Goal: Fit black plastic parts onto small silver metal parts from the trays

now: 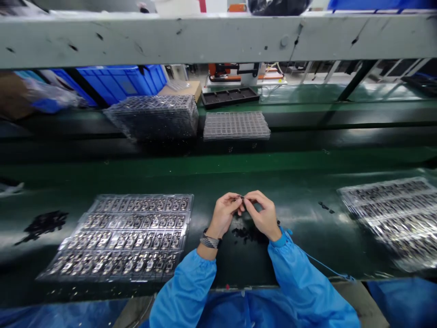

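Observation:
My left hand (pixel 224 213) and my right hand (pixel 262 214) meet above the dark green belt (pixel 307 196), fingertips pinched together on a tiny dark part (pixel 242 198) between them. Both hands are closed in a pinch. Under them lies a small heap of loose dark parts (pixel 246 233). A clear blister tray (pixel 124 234) filled with rows of small metal-and-black components sits just left of my left hand. Blue sleeves cover both arms, and a band is on my left wrist.
Another filled clear tray (pixel 392 212) lies at the right. A scatter of dark parts (pixel 43 224) lies far left. Behind are stacked clear trays (pixel 155 116), a grey tray stack (pixel 236 125), a black tray (pixel 229 96), blue bins (pixel 118 82) and a grey overhead beam (pixel 218 38).

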Demonstrator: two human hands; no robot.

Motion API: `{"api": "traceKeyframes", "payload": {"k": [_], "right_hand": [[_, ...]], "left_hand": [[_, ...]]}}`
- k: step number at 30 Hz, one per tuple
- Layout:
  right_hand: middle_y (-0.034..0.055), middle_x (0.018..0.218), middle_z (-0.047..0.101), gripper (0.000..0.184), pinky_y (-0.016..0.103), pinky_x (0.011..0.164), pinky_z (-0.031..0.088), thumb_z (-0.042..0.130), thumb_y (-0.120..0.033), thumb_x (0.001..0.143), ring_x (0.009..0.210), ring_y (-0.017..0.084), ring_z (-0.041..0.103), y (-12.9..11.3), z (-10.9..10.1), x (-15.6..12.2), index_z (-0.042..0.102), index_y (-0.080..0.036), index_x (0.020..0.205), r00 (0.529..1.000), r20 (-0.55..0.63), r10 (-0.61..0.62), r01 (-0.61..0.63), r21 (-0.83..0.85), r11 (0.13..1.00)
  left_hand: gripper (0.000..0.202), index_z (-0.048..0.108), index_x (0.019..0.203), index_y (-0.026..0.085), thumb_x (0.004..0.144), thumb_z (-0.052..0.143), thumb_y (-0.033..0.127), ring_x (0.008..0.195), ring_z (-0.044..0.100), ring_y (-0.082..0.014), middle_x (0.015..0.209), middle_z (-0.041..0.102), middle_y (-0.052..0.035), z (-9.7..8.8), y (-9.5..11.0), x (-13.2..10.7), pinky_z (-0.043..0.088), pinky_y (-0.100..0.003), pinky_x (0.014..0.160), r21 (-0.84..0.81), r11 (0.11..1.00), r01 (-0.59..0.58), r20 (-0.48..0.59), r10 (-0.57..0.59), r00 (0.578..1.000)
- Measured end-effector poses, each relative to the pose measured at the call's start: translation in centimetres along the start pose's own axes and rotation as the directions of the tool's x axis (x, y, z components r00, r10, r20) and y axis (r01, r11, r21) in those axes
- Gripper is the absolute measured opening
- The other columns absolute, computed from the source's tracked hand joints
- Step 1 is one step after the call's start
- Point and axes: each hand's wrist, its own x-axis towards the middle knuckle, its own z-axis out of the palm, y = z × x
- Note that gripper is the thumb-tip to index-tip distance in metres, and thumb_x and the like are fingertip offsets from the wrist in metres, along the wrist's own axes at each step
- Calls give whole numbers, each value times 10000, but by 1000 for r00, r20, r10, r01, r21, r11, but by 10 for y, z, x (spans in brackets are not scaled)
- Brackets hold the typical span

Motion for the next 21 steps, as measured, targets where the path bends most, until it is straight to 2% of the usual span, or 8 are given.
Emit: {"api": "traceKeyframes", "payload": {"k": [5, 8, 11, 15, 21], "right_hand": [[82, 921, 703, 142, 341, 737, 554, 693, -330, 940, 851, 227, 678, 5, 2, -5, 719, -211, 869, 996, 10, 86, -87, 74, 993], [88, 906, 706, 205, 342, 738, 556, 724, -399, 910, 854, 239, 675, 11, 2, -5, 719, -209, 833, 989, -13, 148, -146, 98, 984], [84, 879, 704, 255, 331, 703, 550, 734, -448, 888, 803, 227, 664, 19, -1, -2, 722, -200, 830, 977, -35, 210, -204, 125, 971], [59, 827, 691, 256, 319, 666, 544, 753, -447, 867, 725, 202, 646, 23, -4, 0, 724, -196, 833, 966, -44, 255, -243, 182, 953], [50, 762, 698, 271, 325, 686, 565, 780, -454, 842, 705, 199, 662, 8, -5, 0, 733, -187, 829, 969, 50, 243, -247, 233, 941]], "left_hand": [[386, 694, 815, 132, 621, 942, 356, 561, 615, -125, 677, 670, -26, 1, -11, 3, 458, -234, 504, 25, 998, -53, -49, 54, 997], [412, 738, 832, 112, 655, 919, 438, 590, 631, -148, 677, 669, -55, 0, -13, 4, 463, -246, 506, 81, 995, -54, -30, 57, 998], [433, 789, 928, 103, 746, 854, 490, 649, 649, -154, 813, 681, -87, 1, -6, 0, 481, -253, 528, 219, 970, -105, 59, 94, 994], [405, 812, 1060, 141, 841, 778, 481, 648, 636, -121, 906, 654, -75, 2, 9, -9, 510, -253, 591, 421, 880, -221, 169, 163, 972], [338, 810, 1084, 143, 874, 753, 403, 626, 642, -120, 865, 651, -61, 4, 18, -21, 524, -245, 611, 512, 824, -244, 166, 184, 969]]}}
